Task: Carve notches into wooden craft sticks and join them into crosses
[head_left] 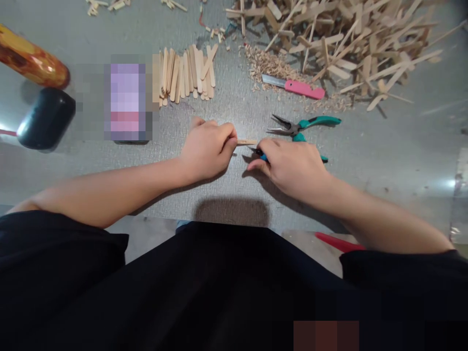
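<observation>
My left hand [209,148] is closed, pinching one end of a small flat wooden stick [247,142] just above the grey table. My right hand [288,165] is closed round a thin tool with a blue grip [263,157]; its dark tip touches the stick's right end. What kind of tool it is I cannot make out. Both hands meet at the middle of the table, close to my body.
Teal-handled pliers [303,126] lie just behind my right hand. A pink utility knife [296,87] rests on wood shavings. A row of sticks [186,73] lies at centre back, a big heap of joined sticks [351,39] at back right. A mallet [44,117] sits left.
</observation>
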A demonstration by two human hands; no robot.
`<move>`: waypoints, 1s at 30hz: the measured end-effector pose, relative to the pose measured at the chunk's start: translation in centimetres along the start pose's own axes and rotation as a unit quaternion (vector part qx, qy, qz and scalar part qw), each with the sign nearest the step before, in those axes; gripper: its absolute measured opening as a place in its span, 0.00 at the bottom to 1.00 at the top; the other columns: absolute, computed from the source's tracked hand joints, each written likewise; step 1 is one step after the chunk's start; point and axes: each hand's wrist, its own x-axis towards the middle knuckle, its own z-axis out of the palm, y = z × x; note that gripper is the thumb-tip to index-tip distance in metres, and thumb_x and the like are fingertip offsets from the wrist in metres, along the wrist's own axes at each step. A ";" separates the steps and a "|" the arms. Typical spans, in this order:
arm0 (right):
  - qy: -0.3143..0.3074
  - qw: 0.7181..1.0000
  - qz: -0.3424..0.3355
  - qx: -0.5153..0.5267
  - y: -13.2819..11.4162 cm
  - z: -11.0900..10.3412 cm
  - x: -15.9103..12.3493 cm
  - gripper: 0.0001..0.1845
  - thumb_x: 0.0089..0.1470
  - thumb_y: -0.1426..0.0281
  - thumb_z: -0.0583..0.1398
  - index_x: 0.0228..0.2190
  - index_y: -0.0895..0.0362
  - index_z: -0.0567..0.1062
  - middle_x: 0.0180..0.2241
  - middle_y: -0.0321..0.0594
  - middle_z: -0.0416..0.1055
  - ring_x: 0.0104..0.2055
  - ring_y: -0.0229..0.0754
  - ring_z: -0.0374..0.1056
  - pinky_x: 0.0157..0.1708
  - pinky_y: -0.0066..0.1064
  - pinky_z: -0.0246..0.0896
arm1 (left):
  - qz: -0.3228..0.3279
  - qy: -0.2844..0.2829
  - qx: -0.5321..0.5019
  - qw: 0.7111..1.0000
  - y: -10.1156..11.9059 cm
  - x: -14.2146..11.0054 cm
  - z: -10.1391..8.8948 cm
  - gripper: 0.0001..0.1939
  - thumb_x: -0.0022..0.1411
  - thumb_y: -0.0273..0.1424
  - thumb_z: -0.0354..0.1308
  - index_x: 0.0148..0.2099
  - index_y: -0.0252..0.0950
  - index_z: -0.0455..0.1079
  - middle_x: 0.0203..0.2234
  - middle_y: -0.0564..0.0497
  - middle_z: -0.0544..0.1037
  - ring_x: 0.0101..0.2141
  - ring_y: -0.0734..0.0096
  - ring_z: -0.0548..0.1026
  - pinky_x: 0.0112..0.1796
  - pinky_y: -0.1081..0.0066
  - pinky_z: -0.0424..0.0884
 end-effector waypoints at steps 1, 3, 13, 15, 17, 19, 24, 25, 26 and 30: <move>-0.023 1.000 -0.002 -0.015 -0.2 -0.4 -0.1 0.30 0.85 0.47 0.56 0.60 0.59 0.83 0.49 0.57 0.88 0.40 0.57 0.80 0.34 0.40 0.44 | 0.001 -0.001 0.000 1.000 0.0 0.0 0.0 0.14 0.81 0.34 0.54 0.46 0.40 0.81 0.32 0.47 0.80 0.41 0.52 0.81 0.59 0.44 0.71; -0.047 0.999 -0.010 -0.025 -0.5 -0.9 -0.2 0.31 0.85 0.47 0.54 0.62 0.59 0.81 0.50 0.58 0.88 0.40 0.58 0.80 0.33 0.40 0.43 | 0.002 0.001 -0.002 1.000 0.0 0.0 0.1 0.13 0.80 0.35 0.54 0.45 0.41 0.81 0.31 0.47 0.80 0.40 0.52 0.80 0.59 0.44 0.71; -0.039 0.999 0.009 0.001 -0.6 -0.4 1.0 0.33 0.83 0.52 0.47 0.57 0.61 0.83 0.45 0.62 0.88 0.39 0.63 0.82 0.35 0.44 0.54 | 0.013 0.013 -0.010 1.000 -0.1 -0.1 0.4 0.10 0.77 0.35 0.59 0.46 0.42 0.81 0.30 0.48 0.79 0.40 0.50 0.81 0.58 0.42 0.73; -0.038 0.999 0.007 -0.003 -0.7 -0.6 1.1 0.33 0.83 0.53 0.47 0.57 0.61 0.84 0.44 0.62 0.88 0.39 0.64 0.82 0.36 0.45 0.57 | 0.010 0.012 -0.010 1.000 0.0 -0.1 0.3 0.10 0.77 0.35 0.59 0.46 0.42 0.81 0.31 0.47 0.80 0.41 0.50 0.81 0.59 0.42 0.73; -0.034 0.999 0.008 -0.003 -0.8 -0.6 1.2 0.32 0.83 0.54 0.47 0.56 0.61 0.84 0.43 0.61 0.88 0.39 0.64 0.82 0.38 0.45 0.60 | 0.007 0.009 -0.010 1.000 0.0 -0.1 0.3 0.10 0.77 0.35 0.59 0.46 0.42 0.81 0.31 0.47 0.80 0.41 0.49 0.81 0.59 0.41 0.73; -0.022 1.000 0.008 -0.002 -0.9 -0.3 1.3 0.32 0.83 0.54 0.48 0.56 0.62 0.84 0.41 0.61 0.87 0.38 0.64 0.82 0.38 0.46 0.62 | 0.004 0.007 -0.009 1.000 0.1 -0.1 0.3 0.10 0.77 0.35 0.58 0.45 0.43 0.81 0.31 0.46 0.80 0.42 0.47 0.81 0.60 0.39 0.72; 0.028 0.999 -0.007 0.015 -0.7 0.5 1.5 0.31 0.82 0.52 0.50 0.50 0.61 0.85 0.34 0.59 0.84 0.33 0.62 0.78 0.37 0.48 0.66 | 0.000 0.006 -0.021 1.000 0.2 -0.1 0.3 0.09 0.76 0.36 0.59 0.44 0.44 0.81 0.31 0.46 0.79 0.43 0.45 0.82 0.61 0.37 0.73; 0.033 0.999 -0.010 0.020 -0.7 0.5 1.5 0.30 0.82 0.52 0.51 0.49 0.60 0.85 0.33 0.59 0.83 0.32 0.61 0.77 0.37 0.48 0.67 | 0.000 0.009 -0.027 1.000 0.2 -0.1 0.3 0.09 0.76 0.36 0.60 0.43 0.45 0.81 0.30 0.46 0.79 0.43 0.45 0.81 0.61 0.37 0.73; 0.036 0.999 -0.011 0.024 -0.7 0.6 1.5 0.30 0.82 0.52 0.51 0.49 0.60 0.85 0.33 0.58 0.83 0.32 0.60 0.77 0.37 0.48 0.68 | -0.001 0.012 -0.032 0.999 0.2 -0.1 0.3 0.08 0.76 0.36 0.60 0.43 0.45 0.81 0.30 0.46 0.79 0.43 0.46 0.81 0.61 0.37 0.73; 0.027 0.999 -0.007 0.030 -0.6 0.5 1.6 0.28 0.82 0.53 0.52 0.49 0.60 0.84 0.33 0.58 0.83 0.32 0.61 0.78 0.38 0.48 0.68 | -0.005 0.011 -0.035 0.999 0.1 -0.2 0.3 0.08 0.75 0.36 0.61 0.43 0.46 0.81 0.30 0.46 0.78 0.43 0.46 0.81 0.61 0.36 0.73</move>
